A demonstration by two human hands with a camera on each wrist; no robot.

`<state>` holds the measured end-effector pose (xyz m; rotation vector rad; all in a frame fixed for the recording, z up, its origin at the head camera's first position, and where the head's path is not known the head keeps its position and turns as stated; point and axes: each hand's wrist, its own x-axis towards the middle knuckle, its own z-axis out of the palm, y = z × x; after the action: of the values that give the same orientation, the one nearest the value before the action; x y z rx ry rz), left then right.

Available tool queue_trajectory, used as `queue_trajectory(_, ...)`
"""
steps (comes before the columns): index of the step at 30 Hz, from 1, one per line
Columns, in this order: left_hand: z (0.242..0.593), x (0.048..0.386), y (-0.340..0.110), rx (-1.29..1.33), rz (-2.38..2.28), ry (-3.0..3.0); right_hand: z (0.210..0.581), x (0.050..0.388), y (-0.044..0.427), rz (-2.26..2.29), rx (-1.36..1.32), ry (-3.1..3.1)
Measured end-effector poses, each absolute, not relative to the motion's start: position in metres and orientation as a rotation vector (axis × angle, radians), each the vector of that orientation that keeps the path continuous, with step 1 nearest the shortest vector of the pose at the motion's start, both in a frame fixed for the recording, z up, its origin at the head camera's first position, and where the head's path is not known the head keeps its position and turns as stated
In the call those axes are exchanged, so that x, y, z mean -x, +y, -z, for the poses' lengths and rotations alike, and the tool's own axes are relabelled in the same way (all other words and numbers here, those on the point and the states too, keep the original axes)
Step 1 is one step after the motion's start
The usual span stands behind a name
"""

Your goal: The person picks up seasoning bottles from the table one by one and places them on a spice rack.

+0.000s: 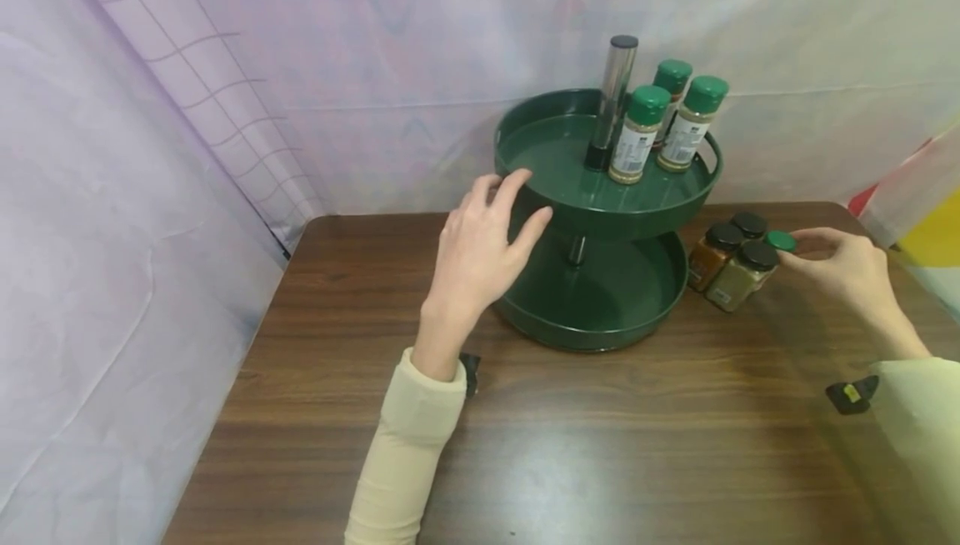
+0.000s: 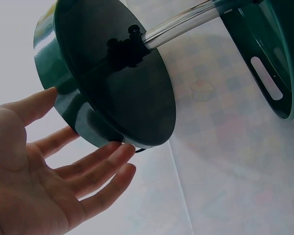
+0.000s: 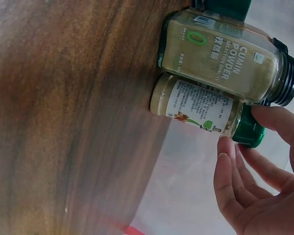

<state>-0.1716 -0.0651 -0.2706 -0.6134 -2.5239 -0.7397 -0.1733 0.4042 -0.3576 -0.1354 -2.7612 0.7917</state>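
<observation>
A dark green two-tier round stand (image 1: 607, 216) stands on the table. My left hand (image 1: 480, 249) is at the left rim of its upper tier, fingers spread and loosely bent; in the left wrist view the fingertips (image 2: 50, 94) reach the tier's outer wall. Out to the right, my right hand (image 1: 851, 274) pinches the green cap of a spice bottle (image 3: 201, 105) between thumb and fingers. The bottle stands upright on the table, with a white label. Against it is a square black-lidded jar of cumin powder (image 3: 220, 56).
On the upper tier stand several green-capped spice bottles (image 1: 633, 145) beside the metal post (image 1: 617, 95). Other black-lidded jars (image 1: 712, 257) stand right of the lower tier (image 1: 600, 291). The wooden table (image 1: 360, 345) ends near a patterned cloth (image 1: 390, 95) behind.
</observation>
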Motion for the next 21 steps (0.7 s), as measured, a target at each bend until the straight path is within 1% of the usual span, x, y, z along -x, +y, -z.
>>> queue_trajectory(6, 0.27, 0.171, -0.065, 0.603, 0.742, -2.543, 0.358, 0.173, 0.403, -0.796, 0.133, -2.731)
queue_trajectory(12, 0.27, 0.171, -0.064, 0.608, 0.75, -2.548, 0.353, 0.167, 0.402, -0.735, 0.24, -2.73)
queue_trajectory(16, 0.27, 0.171, -0.064, 0.609, 0.742, -2.541, 0.341, 0.162, 0.404, -0.698, 0.297, -2.696)
queue_trajectory(21, 0.269, 0.171, -0.065, 0.606, 0.742, -2.546, 0.32, 0.155, 0.409, -0.778, 0.324, -2.619)
